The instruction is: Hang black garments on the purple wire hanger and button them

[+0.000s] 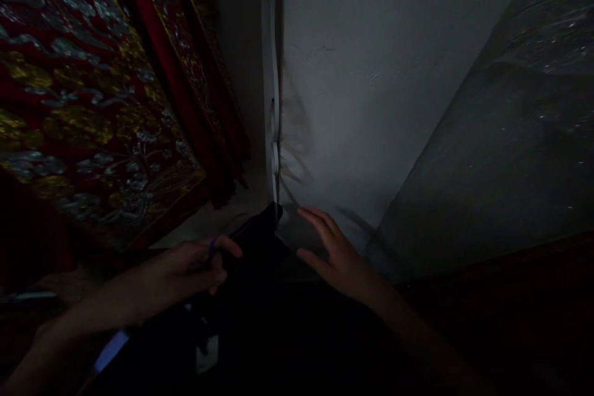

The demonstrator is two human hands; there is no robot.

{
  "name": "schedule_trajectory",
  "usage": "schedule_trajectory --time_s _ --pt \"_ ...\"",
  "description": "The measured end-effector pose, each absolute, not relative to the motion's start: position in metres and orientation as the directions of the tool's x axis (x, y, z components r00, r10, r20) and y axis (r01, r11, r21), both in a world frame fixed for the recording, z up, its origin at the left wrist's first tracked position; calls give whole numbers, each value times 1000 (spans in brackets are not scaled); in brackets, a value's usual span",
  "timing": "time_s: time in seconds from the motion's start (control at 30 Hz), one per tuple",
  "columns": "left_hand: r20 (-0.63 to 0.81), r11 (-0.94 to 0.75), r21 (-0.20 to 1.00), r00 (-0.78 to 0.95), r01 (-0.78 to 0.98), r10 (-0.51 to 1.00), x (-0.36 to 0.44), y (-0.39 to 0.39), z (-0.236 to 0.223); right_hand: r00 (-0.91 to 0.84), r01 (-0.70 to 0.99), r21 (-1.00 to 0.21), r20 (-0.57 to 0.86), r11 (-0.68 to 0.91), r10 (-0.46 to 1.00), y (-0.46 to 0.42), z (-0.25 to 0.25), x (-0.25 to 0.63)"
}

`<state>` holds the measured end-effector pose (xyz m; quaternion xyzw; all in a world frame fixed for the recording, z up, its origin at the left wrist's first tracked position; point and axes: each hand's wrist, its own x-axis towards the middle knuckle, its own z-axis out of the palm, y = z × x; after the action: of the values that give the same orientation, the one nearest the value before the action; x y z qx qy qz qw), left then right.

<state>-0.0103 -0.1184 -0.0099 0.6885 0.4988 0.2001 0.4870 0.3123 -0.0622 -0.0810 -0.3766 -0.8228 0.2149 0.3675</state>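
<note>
In the dim head view, my left hand point(190, 266) is at the lower left, over something black. Its index finger reaches out with a purple band point(212, 247) around it, and the other fingers are loosely curled. I see a gap between index finger and thumb, with nothing held there. My right hand point(331, 253) is open, thumb and fingers apart, near the lower part of a pale wall-like surface point(371, 93). Between the hands, a pale narrow strip point(273, 74) runs down to a dark cloth-like shape point(260, 235).
Red cloth panels point(88, 86) with gold and silver raised patterns fill the upper left. A translucent sheet point(501, 154), perhaps plastic, covers the right side. A small whitish patch point(207, 354) shows near the bottom. Deep shadow hides most of the lower area.
</note>
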Motion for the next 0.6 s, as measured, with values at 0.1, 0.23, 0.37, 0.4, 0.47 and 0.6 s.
schedule_trajectory --time_s 0.1,0.23,0.37,0.4,0.47,0.6 --pt "-240 -10 851 405 525 882 -18 -121 12 -396 420 -695 439 584 807 -31 -105 309" --pt "-243 -94 846 537 525 808 -24 -121 29 -397 181 -870 362 459 843 -19 -108 303" --pt "63 -244 840 360 485 931 -21 -115 20 -581 107 -947 187 302 792 -30 -85 307" --pt "136 -269 838 296 475 946 -19 -113 17 -592 121 -956 148 268 793 -33 -80 311" --pt "251 -302 840 170 451 953 -15 -107 11 -531 124 -975 93 186 842 -37 -72 318" --pt "382 -327 848 -54 417 923 -9 -91 8 -271 -24 -992 128 126 954 -31 -60 326"
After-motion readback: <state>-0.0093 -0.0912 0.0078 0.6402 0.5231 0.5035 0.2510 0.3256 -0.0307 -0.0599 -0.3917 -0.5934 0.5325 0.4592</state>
